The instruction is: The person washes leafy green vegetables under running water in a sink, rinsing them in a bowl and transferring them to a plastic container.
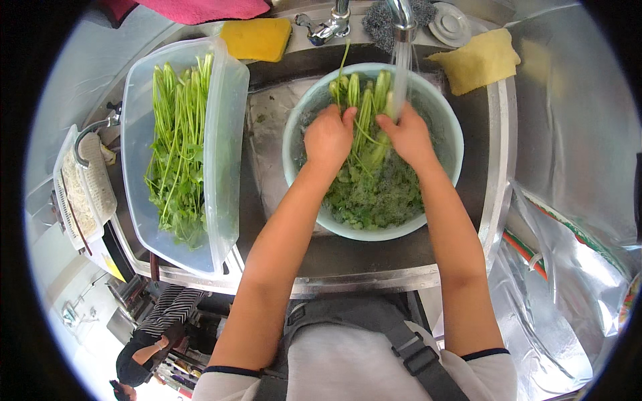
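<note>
A pale blue-green plastic basin (455, 145) stands in a stainless steel sink (281, 118), with water running into it from a chrome faucet (403, 22). Leafy green stalks, perhaps celery (365, 125), lie in the basin, their pale cut ends toward the faucet and their leaves under the water. My left hand (328, 135) grips stalks on the left side, thumb on top. On the right, beside the falling stream, my right hand (409, 131) holds more of the bunch. The fingers of both hands are partly hidden among the stalks and water.
Left of the basin, a translucent plastic tub (170, 255) holds more green stalks. A yellow sponge (256, 39), a steel scouring pad (376, 22) and a yellow cloth (479, 62) lie along the sink's back rim. A white basket (108, 175) sits far left. Another person (138, 351) is behind, lower left.
</note>
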The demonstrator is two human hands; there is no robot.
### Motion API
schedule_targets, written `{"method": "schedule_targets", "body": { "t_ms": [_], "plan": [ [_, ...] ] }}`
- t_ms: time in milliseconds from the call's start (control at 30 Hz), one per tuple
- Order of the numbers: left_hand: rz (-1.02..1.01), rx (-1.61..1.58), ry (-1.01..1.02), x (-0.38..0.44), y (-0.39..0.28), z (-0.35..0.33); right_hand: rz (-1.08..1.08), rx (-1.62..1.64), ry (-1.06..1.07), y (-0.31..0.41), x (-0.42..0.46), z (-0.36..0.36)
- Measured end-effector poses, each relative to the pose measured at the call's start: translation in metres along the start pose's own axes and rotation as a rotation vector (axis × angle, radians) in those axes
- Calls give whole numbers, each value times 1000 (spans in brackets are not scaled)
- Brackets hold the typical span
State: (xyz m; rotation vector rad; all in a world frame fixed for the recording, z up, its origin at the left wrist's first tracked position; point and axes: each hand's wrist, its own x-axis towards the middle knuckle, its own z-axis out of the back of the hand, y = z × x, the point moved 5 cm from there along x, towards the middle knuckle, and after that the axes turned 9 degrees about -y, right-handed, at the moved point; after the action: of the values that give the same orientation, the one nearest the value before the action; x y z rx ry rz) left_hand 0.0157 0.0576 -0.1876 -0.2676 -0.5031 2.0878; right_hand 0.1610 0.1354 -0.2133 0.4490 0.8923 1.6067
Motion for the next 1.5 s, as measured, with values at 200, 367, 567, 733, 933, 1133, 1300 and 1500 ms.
{"method": "schedule_targets", "body": {
  "t_ms": [200, 367, 567, 733, 933, 1133, 1300, 1500],
  "plan": [
    [-21, 264, 400, -56, -6, 2, -244, 716, -141, -14, -11, 58],
    [-87, 283, 394, -53, -33, 22, -85, 704, 207, 25, -1, 32],
    [-88, -636, 1, -7, -53, 42, -70, 740, 254, 35, -1, 42],
    [225, -1114, 426, 12, -47, 5, -224, 904, 312, 31, -1, 32],
    [439, -1232, 602, 19, -36, -4, -204, 1077, 282, 30, 1, 27],
    [151, -1139, 282, 29, -45, -12, -255, 1111, 196, 35, 6, 29],
    [22, -629, 104, 25, -57, 1, -224, 1024, 126, 30, 7, 22],
    [75, -598, 179, 20, -50, 9, -169, 916, 182, 27, 1, 25]
  ]
}}
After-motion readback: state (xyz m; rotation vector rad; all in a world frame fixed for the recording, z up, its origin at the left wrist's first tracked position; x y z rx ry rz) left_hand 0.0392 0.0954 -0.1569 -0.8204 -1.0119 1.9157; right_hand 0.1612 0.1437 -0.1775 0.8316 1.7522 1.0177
